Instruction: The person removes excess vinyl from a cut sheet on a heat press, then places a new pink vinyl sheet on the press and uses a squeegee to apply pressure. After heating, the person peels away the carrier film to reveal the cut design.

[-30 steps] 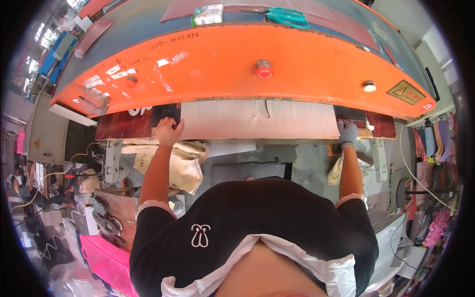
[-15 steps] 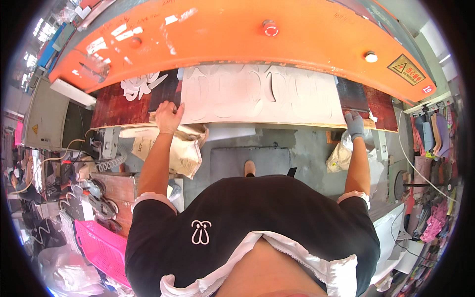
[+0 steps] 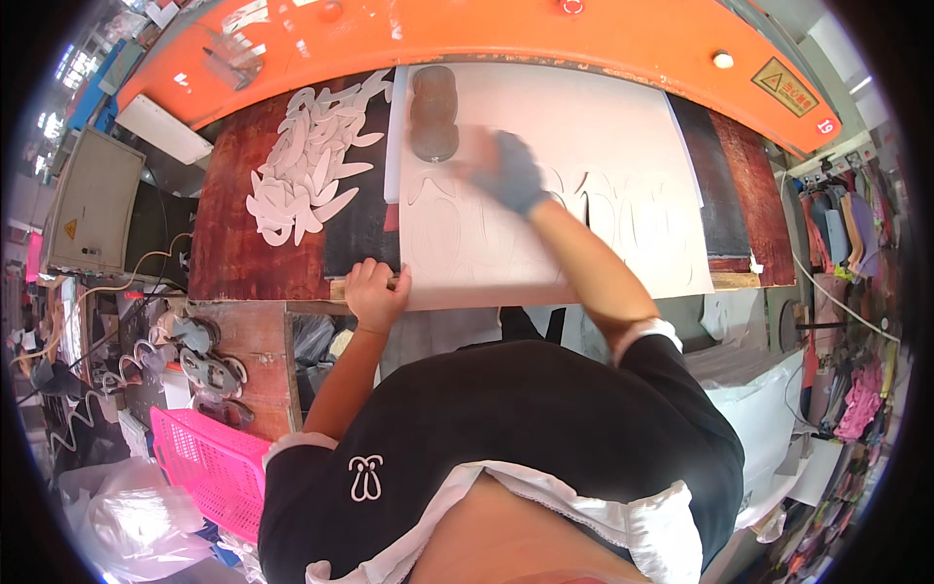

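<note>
A wide, pale pinkish sheet (image 3: 584,107) lies across the bench under the orange machine, its near part marked with curved cut outlines. On its left side rests a brownish, sole-shaped cutting die (image 3: 434,112) with a rounded, waisted outline. My right hand (image 3: 501,170), in a grey glove with bare fingertips, is over the sheet just right of the die. Motion smears its fingers. My bare left hand (image 3: 377,292) is at the bench's front edge, fingers curled and thumb against the sheet's near left corner.
An orange machine beam (image 3: 467,34) with a red button spans the far side. Loose cut pieces (image 3: 306,161) are heaped left on the red-brown bench top (image 3: 233,234). A pink basket (image 3: 209,462) stands at lower left. Coloured pieces (image 3: 846,253) hang at right.
My right hand has left the sheet's right corner and swung left toward the die. More of the sheet, the die and the heap of pieces show. My left hand remains at the left corner.
</note>
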